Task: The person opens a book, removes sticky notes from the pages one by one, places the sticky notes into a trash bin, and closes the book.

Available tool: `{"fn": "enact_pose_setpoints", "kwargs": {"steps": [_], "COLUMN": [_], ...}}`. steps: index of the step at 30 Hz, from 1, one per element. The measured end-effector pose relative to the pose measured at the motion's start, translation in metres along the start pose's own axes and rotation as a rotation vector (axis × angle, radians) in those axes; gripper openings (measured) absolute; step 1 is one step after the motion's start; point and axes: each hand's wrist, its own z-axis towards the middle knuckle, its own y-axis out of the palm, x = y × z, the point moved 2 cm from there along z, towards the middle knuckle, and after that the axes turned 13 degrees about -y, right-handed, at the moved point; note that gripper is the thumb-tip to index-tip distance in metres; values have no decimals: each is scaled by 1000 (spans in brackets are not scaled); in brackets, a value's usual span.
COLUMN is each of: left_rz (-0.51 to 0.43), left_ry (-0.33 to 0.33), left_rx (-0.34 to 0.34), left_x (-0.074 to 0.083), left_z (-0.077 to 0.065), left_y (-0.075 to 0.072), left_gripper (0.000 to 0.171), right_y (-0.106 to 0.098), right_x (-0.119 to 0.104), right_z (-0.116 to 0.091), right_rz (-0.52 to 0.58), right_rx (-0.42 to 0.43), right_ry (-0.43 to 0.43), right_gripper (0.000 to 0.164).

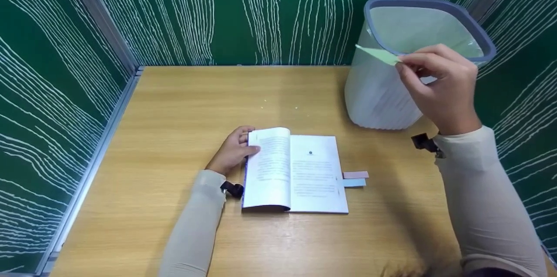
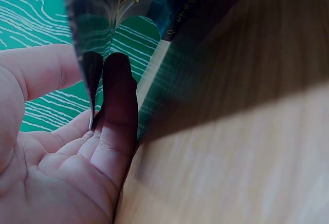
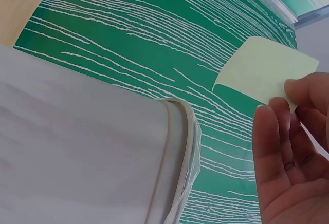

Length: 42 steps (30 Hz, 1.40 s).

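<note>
An open book (image 1: 313,172) lies on the table, its left-hand pages lifted and curving. My left hand (image 1: 233,150) grips the book's left edge, thumb on the page and fingers behind the cover; the left wrist view shows the dark glossy cover (image 2: 118,3) between thumb and fingers. In the air at the right, my right hand (image 1: 444,81) pinches a pale green sticky note (image 1: 380,54) by one corner. That note, slightly curled, shows broadly in the right wrist view. The hand is in front of the near rim of a trash bin (image 1: 383,94).
The bin, with a grey-blue rim and a liner, stands at the table's back right. A pink tab (image 1: 357,175) and a blue tab (image 1: 354,183) stick out from the book's right edge. Tiny white specks lie behind the book. Green patterned walls (image 1: 226,15) surround the table.
</note>
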Motion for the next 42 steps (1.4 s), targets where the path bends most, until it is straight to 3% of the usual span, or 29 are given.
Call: {"fn": "enact_pose_setpoints", "kwargs": {"steps": [17, 25, 32, 37, 42], "left_rz": [1, 12, 18, -6, 1], "left_ry": [11, -6, 6, 13, 14], "left_rx": [-5, -3, -5, -24, -19], "left_x": [2, 2, 2, 3, 3], "left_z": [-1, -1, -3, -3, -3], "left_y": [0, 0, 0, 0, 0], "left_gripper": [66, 65, 65, 66, 67], "right_y": [-6, -8, -9, -9, -8], "right_x": [24, 24, 39, 49, 56], "right_z": [15, 18, 17, 16, 14], "right_rz": [-107, -118, -154, -184, -199], "right_rx": [55, 76, 94, 85, 57], "right_ry": [110, 253, 267, 277, 347], "right_gripper": [18, 19, 21, 22, 23]}}
